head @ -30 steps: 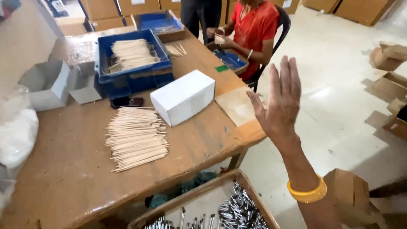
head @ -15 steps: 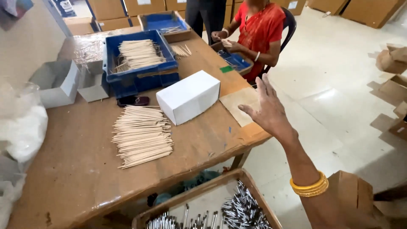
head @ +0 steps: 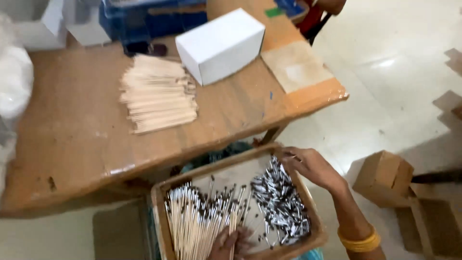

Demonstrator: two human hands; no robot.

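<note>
So my right hand (head: 313, 166) is down in the far right corner of the wooden tray (head: 161, 216), fingers curled loosely over the heap of short dark-and-silver pieces (head: 281, 202). It's touching the top of the heap, but whether it's actually pinched any of them I can't tell from this angle. There's a yellow bangle (head: 358, 240) on that wrist.

My left hand (head: 233, 243) is at the near edge of the same tray, barely in view, fingers spread under or among the long pale sticks with dark tips (head: 197, 224). It looks open, more propping the bundle than gripping it, though the frame cuts off most of it.

The tray sits low, below the table edge, right in front of me, which I'd guess is why both hands reach it without stretching. Sticks lie on the left-hand side, loose small pieces on the right, so each hand has its own pile.

Further out past the hands, up on the wooden table (head: 72, 139), there's a neat stack of plain wooden sticks (head: 156, 94) and beyond it a closed white box (head: 221, 43). Off past my right hand, on the floor, a small brown carton (head: 382, 175).
</note>
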